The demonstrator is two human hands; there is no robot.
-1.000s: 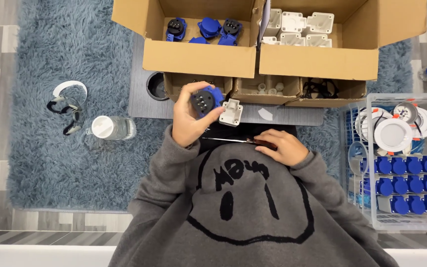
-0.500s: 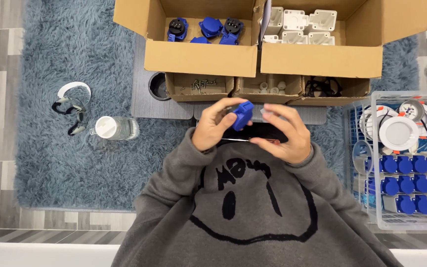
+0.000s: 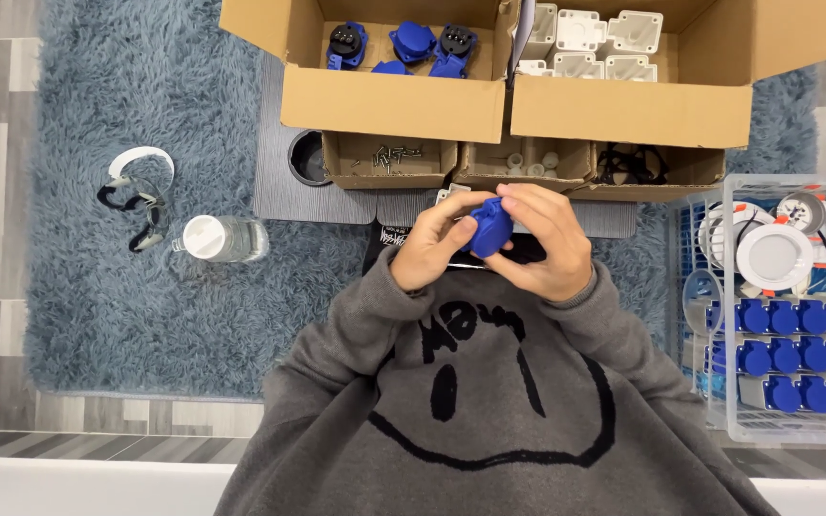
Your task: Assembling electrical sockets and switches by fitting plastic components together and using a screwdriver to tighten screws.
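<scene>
- Head view: your left hand [image 3: 432, 248] and right hand [image 3: 547, 244] now meet in front of your chest, fingers of both closed around one blue socket [image 3: 489, 227].
- A second ago your left hand alone held the socket up against a white part while your right hand lay low on the black item [image 3: 528, 250]; since then the right has come up and the white part has dropped from sight, so the work has turned to a two-handed grip on the socket.
- Behind your hands sit small open boxes, one with screws [image 3: 389, 158], and behind those two big cartons, one with blue sockets [image 3: 403, 43], one with white housings [image 3: 590, 38].
- A wire basket [image 3: 719, 420] of more blue sockets stands on one side, a bottle [image 3: 222, 239] on the rug [image 3: 97, 143] on the other.
- Nothing lies between your hands and the boxes.
</scene>
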